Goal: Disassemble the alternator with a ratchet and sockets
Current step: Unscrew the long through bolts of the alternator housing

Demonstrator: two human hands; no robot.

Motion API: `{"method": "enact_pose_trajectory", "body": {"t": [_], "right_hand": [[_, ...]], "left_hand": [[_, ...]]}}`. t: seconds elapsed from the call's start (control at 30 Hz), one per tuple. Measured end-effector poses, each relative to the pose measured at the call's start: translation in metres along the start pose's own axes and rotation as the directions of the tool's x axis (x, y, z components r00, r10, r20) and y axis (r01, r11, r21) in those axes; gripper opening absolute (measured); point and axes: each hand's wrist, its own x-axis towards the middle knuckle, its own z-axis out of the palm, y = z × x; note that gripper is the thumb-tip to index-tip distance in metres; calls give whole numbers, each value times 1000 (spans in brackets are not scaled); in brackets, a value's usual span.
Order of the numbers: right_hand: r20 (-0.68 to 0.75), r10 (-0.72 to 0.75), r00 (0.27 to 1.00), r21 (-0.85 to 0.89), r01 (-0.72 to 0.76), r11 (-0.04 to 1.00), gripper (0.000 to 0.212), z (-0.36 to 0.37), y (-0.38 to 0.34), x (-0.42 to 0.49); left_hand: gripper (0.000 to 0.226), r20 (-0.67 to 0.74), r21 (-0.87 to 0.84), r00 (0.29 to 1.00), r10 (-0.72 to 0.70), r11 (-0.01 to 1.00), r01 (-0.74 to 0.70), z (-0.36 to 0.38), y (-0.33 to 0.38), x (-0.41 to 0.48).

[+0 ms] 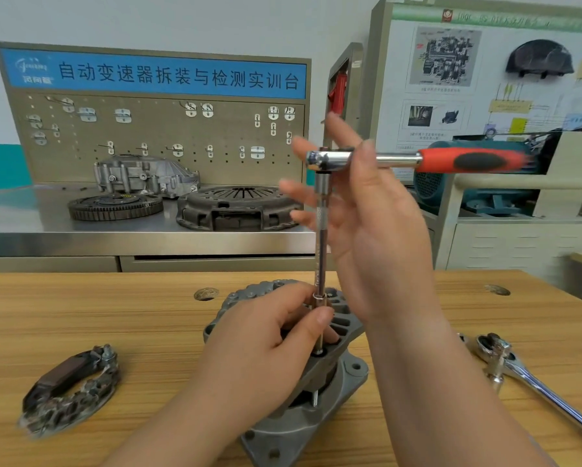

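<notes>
Blue banner (154, 74) atop pegboard (154, 136) behind bench: white characters "自动变速器拆装与检测实训台". Logo (33, 70) at banner's left end: small print illegible. Green header (495, 16) and captions on right display board: too blurred to read.

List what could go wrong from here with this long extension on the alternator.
1. The extension bar is long and thin; if it leans, its tip could slip off the alternator.
2. The right hand holds the ratchet only near its head, fingers spread, so the handle might swing.
3. The alternator rests tilted, no clamp in view; it may shift.
</notes>
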Motion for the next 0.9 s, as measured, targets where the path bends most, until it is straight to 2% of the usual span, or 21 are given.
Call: {"method": "enact_pose_trajectory", "body": {"t": [0.07, 0.13, 0.2, 0.27, 0.33, 0.37, 0.4, 0.47, 0.53, 0.57, 0.63, 0.7, 0.77, 0.83, 0.9], "right_hand": [[-5, -208, 978, -167, 204, 965, 24, 0, 0, -1], [34, -258, 966, -145, 260, 955, 25, 0, 1, -2], [52, -128, 990, -6, 129, 992, 26, 1, -1, -1], [91, 46, 995, 161, -60, 985, 34, -1, -1, 0], [112, 155, 982, 216, -176, 960, 46, -4, -2, 2], [94, 156, 983, 195, -172, 966, 47, -4, -2, 2], [70, 124, 990, 146, -133, 980, 44, -3, -1, 1], [12, -30, 999, -18, 30, 999, 29, -1, 0, 0], [12, -242, 970, -205, 239, 949, 25, 0, -1, -2], [42, -299, 953, -241, 300, 923, 25, 0, 1, -3], [59, -218, 974, -139, 225, 965, 25, 3, -2, -3], [102, -39, 994, 78, 31, 996, 31, 4, -3, -2], [129, 92, 987, 215, -118, 969, 40, 1, -3, -1], [96, 153, 984, 209, -170, 963, 49, 0, -3, 0], [27, 93, 995, 73, -94, 993, 44, 0, 1, -1]], "left_hand": [[30, 8, -5, 1000, -19, 1000, 19, 0, 0, 1], [30, 8, 5, 1000, -17, 1000, 17, 1, 0, 1], [32, 1, -6, 1000, -10, 1000, 10, 1, 0, 0], [34, -1, -26, 1000, -10, 1000, 10, 1, 0, -1], [36, 7, -20, 1000, -5, 1000, 5, 0, 2, -1], [35, 14, -16, 1000, -5, 1000, 5, 0, 2, -1], [34, 21, -15, 1000, -10, 1000, 10, 0, 2, -1], [33, 24, -26, 999, -34, 999, 35, 1, 2, 0], [30, 18, -36, 998, -54, 998, 55, 1, 2, 0], [28, 15, -36, 998, -60, 998, 60, 1, 2, 0], [24, 9, -32, 998, -61, 998, 61, 1, 2, 0], [23, 5, -43, 999, -48, 998, 48, 1, 2, -1], [23, 3, -49, 1000, -30, 998, 30, 0, 3, -2], [22, -5, -48, 1000, -21, 999, 21, 0, 3, -2], [27, 2, -60, 999, -37, 998, 37, 0, 3, -1]]}}
